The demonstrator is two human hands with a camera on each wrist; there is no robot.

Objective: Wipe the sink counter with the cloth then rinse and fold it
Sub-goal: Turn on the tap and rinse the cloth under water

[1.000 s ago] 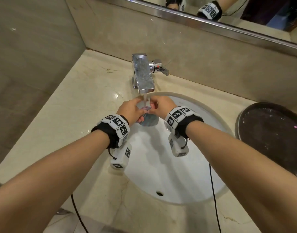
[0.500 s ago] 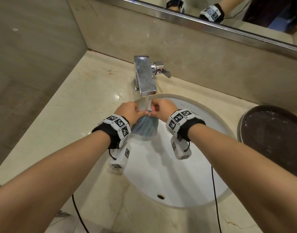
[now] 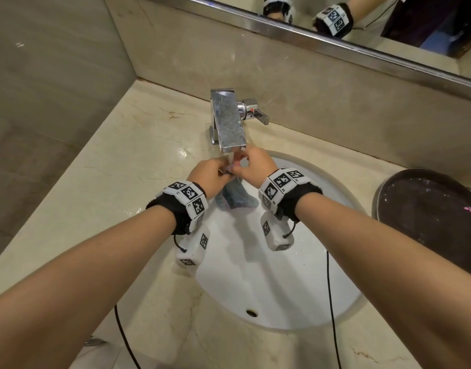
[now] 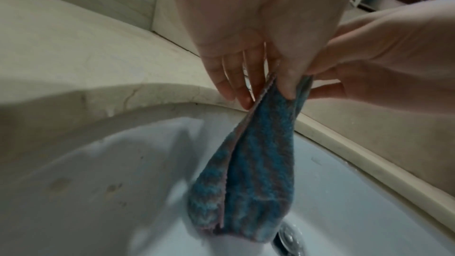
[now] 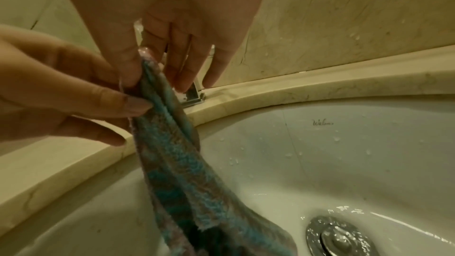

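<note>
A wet blue and pink striped cloth point(image 3: 237, 199) hangs over the white sink basin point(image 3: 282, 288), just under the square chrome tap point(image 3: 229, 123). My left hand point(image 3: 213, 173) and right hand point(image 3: 253, 166) meet at its top edge, and each pinches it between thumb and fingers. A thin stream of water falls from the spout onto that edge. In the left wrist view the cloth point(image 4: 258, 163) droops in folds from my left hand point(image 4: 270, 92). The right wrist view shows my right hand point(image 5: 147, 69) pinching the cloth point(image 5: 177, 163), its lower end near the drain point(image 5: 344, 240).
The beige marble counter point(image 3: 122, 169) surrounds the basin, with a wall at the left and a mirror above the backsplash. A dark round tray point(image 3: 428, 217) sits on the counter at the right. The tap lever point(image 3: 258, 115) points right. Black cables hang from both wrists.
Both hands have risen closer to the spout while still holding the cloth. The cloth, bunched a second ago, now hangs longer below them.
</note>
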